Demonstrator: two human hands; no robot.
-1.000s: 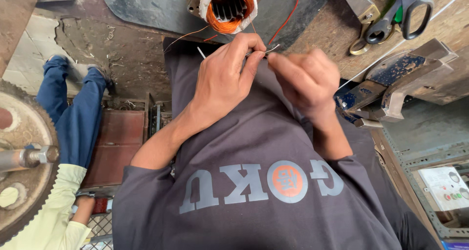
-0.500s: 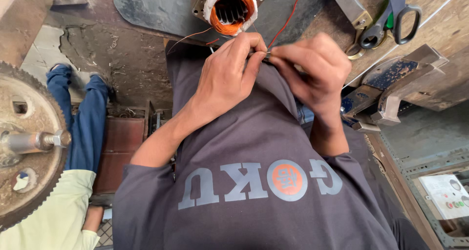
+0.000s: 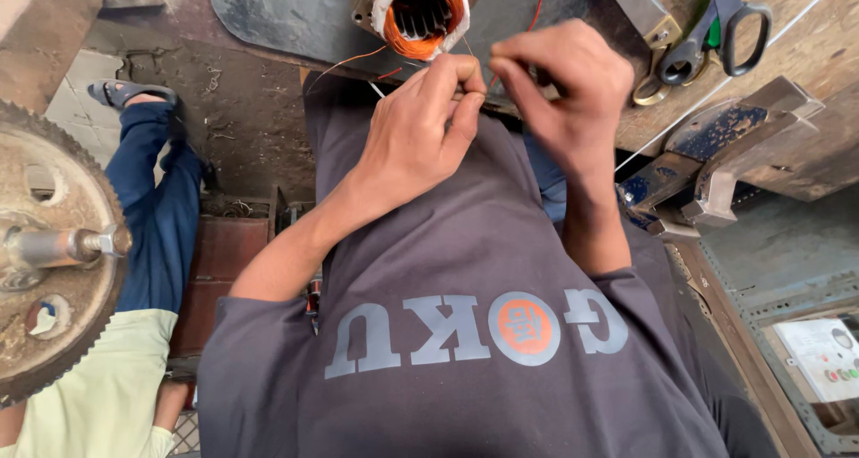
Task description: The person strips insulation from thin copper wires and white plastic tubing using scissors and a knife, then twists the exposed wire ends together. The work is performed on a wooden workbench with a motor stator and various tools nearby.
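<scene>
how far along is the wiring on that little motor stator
Done: the stator already carries orange copper coils with white insulation around its core. In hand: the left hand and right hand pinch thin lead wires together just below it. Left: loose red and orange leads hang unjoined; the scissors lie unused on the bench.
</scene>
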